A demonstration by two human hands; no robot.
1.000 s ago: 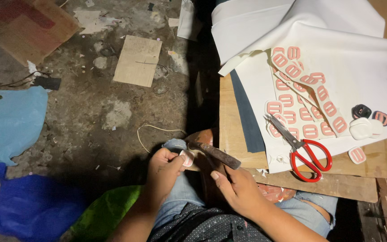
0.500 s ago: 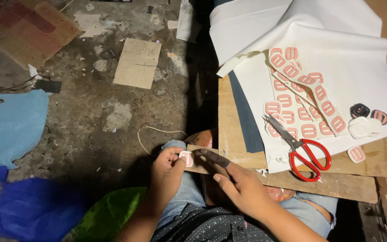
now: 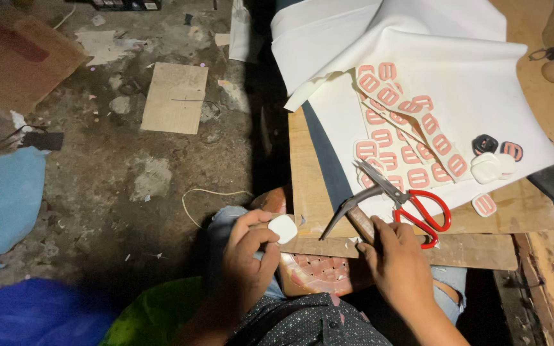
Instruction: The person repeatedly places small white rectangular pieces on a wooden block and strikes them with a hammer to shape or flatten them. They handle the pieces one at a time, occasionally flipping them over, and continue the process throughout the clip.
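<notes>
The left hand [image 3: 246, 256] pinches a small white piece [image 3: 283, 229] between thumb and fingertips, held up over the lap, just near of the near edge of the wooden board [image 3: 309, 192]. The piece is a rounded square, smooth and matte, one flat face turned up toward the camera.

The right hand [image 3: 397, 263] grips a slim dark tool [image 3: 347, 214] by its wooden handle, fingers closed around it. The tool's long axis runs from the right hand down-left toward the white piece; its dark pointed end stops a little to the right of the piece, not touching. The right hand is the one nearer the board's clutter; the left is nearer the floor side.

On the board, just far of the right hand, lie red-handled scissors [image 3: 411, 202], blades open, tips pointing far-left, resting on a large white sheet [image 3: 482, 77] that is soft and folded at its far edge. A run of pink-outlined cut shapes [image 3: 411, 138] covers part of the sheet. To the right sit another white rounded piece [image 3: 485, 168] and a black ring-shaped one [image 3: 484, 143], close together.

In the lap, between the hands, a pink sheet [image 3: 318, 272] with cut-outs shows. The floor at left is rough concrete with a cardboard scrap [image 3: 174, 97] and blue plastic [image 3: 1, 205].
</notes>
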